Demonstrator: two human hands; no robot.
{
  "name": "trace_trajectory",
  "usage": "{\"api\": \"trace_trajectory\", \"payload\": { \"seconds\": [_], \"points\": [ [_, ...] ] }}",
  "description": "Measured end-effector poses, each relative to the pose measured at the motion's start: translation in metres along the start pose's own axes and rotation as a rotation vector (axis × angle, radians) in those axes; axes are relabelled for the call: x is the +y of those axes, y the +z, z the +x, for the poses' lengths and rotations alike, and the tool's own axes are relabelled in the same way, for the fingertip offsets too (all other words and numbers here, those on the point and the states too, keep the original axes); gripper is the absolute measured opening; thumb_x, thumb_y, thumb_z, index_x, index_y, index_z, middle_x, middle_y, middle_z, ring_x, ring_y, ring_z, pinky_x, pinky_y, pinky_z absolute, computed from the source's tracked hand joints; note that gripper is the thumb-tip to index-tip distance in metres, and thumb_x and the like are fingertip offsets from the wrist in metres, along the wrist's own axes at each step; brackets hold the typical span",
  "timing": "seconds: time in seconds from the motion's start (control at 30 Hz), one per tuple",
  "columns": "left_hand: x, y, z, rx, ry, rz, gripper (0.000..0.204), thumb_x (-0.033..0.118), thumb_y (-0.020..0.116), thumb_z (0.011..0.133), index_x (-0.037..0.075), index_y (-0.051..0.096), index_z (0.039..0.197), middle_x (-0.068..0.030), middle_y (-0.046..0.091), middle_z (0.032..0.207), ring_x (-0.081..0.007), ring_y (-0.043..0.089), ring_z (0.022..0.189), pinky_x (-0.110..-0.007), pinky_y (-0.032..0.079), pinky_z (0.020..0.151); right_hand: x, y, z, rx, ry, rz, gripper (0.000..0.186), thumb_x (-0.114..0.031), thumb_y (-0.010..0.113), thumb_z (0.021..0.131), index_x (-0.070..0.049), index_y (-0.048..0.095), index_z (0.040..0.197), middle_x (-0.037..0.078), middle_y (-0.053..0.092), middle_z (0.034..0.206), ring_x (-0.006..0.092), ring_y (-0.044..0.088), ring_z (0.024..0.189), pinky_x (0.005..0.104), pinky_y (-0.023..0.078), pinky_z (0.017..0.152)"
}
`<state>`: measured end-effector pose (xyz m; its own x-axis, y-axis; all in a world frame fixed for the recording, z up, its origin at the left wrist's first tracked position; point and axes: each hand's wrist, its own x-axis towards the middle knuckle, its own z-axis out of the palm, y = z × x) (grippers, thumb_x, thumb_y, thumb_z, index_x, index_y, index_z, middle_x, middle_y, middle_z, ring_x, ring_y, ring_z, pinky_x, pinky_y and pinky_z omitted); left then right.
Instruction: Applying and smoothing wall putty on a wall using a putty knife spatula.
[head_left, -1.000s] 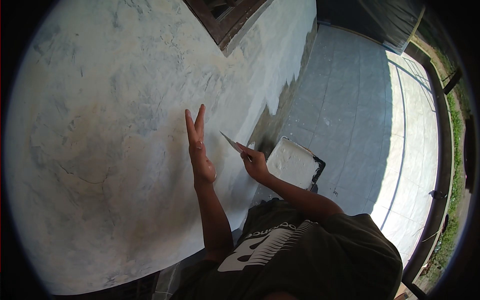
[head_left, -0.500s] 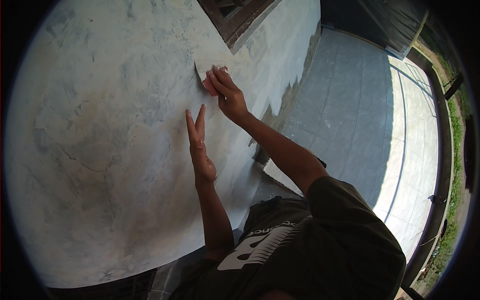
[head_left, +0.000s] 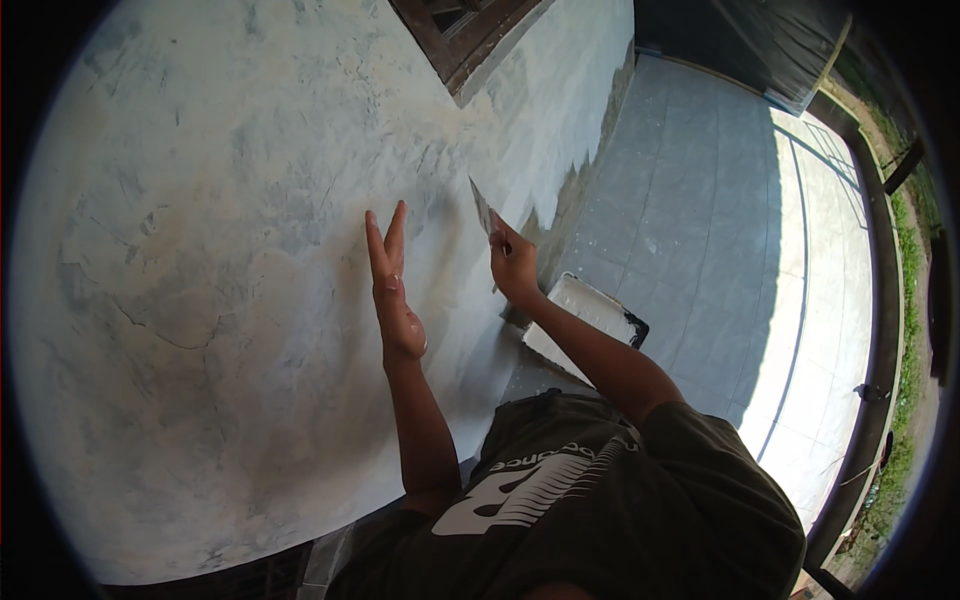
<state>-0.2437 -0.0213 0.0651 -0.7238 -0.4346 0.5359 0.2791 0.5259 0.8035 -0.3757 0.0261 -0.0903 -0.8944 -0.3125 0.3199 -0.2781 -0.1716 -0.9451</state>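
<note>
Right hand [head_left: 513, 268] closed round scraper [head_left: 481, 205], blade up and nearly edge-on, over the wall [head_left: 230, 300]; can't tell if it touches. Left hand [head_left: 398, 305] open, fingers straight, 2 tips splayed, nothing seen in it, white smear near the heel; raised at the wall, left of scraper, contact unclear. Tray [head_left: 640, 330], white inside, 1 black corner, partly behind right arm [head_left: 600, 360], on grey floor [head_left: 690, 220]. Wall patchy white-grey, cracked at left. Brown window frame [head_left: 468, 62] above the hands.

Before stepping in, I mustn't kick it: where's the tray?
In the head view, right of centre, the tray lies near the wall's base, partly behind the right forearm.
</note>
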Motion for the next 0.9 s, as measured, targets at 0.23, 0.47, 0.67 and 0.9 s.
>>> {"api": "trace_trajectory", "payload": {
  "seconds": [0.23,0.47,0.67,0.9],
  "points": [
    [-0.001,0.0,-0.003,-0.012,0.06,-0.017,0.075,0.048,0.026,0.098,0.008,0.006,0.157,-0.0233,0.032,0.155,-0.0361,0.025,0.147,-0.049,0.008,0.119,-0.064,0.052,0.025,0.031,-0.442,-0.003,0.045,0.01,0.053,0.087,-0.002,0.058,0.129,0.021,0.065,0.119,0.0333,0.063,0.112,0.035,0.051,0.092],
    [-0.002,-0.003,-0.002,0.031,0.021,0.019,0.075,0.05,0.026,0.098,0.008,0.007,0.157,-0.0231,0.032,0.155,-0.0364,0.025,0.146,-0.05,0.009,0.119,-0.007,-0.004,-0.046,-0.166,0.02,0.039,0.03,-0.005,0.056,0.095,-0.003,0.064,0.124,0.01,0.066,0.076,0.0062,0.049,0.066,0.0265,0.046,0.062],
    [-0.005,-0.007,-0.007,0.028,0.028,0.032,0.073,0.046,0.026,0.098,0.007,0.007,0.157,-0.0224,0.033,0.155,-0.0364,0.025,0.146,-0.049,0.011,0.119,0.001,0.006,0.091,0.245,0.072,-0.087,0.028,-0.011,0.053,0.096,0.001,0.066,0.117,0.022,0.069,0.088,0.0186,0.065,0.076,0.0332,0.05,0.07],
    [-0.005,-0.011,-0.018,0.07,-0.021,0.103,0.074,0.049,0.025,0.097,0.008,0.008,0.157,-0.0222,0.034,0.154,-0.035,0.027,0.146,-0.05,0.012,0.119,-0.016,0.03,0.135,0.188,-0.039,-0.091,0.033,0.002,0.056,0.08,0.001,0.068,0.111,0.025,0.066,0.082,0.0318,0.062,0.065,0.0372,0.048,0.064]
  ]
}}
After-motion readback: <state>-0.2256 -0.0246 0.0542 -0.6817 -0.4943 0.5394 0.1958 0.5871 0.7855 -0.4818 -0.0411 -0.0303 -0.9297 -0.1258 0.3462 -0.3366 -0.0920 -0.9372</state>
